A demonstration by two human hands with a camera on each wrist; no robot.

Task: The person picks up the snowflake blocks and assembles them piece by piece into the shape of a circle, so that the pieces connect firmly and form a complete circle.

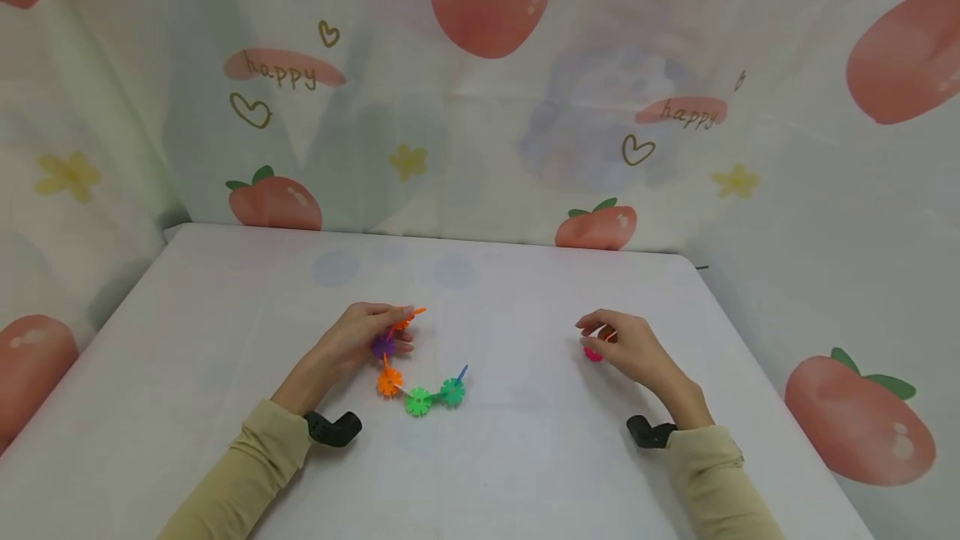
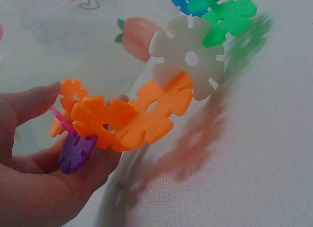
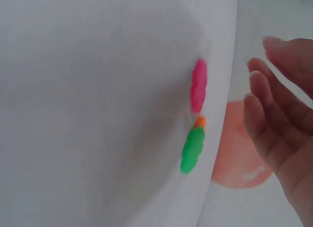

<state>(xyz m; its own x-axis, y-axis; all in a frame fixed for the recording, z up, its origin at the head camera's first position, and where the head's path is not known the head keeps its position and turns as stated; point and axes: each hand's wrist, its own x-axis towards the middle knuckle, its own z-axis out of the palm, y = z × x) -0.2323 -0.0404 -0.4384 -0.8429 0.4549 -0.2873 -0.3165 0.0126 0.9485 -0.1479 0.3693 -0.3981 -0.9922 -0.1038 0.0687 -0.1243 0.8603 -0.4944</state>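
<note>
My left hand (image 1: 351,343) pinches one end of a chain of interlocked plastic flower discs. At that end, a small orange disc (image 2: 73,92) sits by the thumb, with pink and purple pieces next to it. Beyond them the chain runs through an orange disc (image 1: 389,382), a white disc (image 2: 171,46), a green disc (image 1: 418,402) and a blue disc (image 1: 462,373). My right hand (image 1: 637,348) hovers above the table, fingers loosely bent and nothing between them. Below it lie a loose pink disc (image 3: 198,86), a green disc (image 3: 192,149) and a partly hidden orange one (image 3: 200,122).
A white cloth covers the table (image 1: 510,457), whose back edge meets a printed fabric backdrop (image 1: 480,123). Fabric also hangs at both sides. A black wrist camera (image 1: 333,429) sits at the left cuff, another camera (image 1: 649,432) at the right.
</note>
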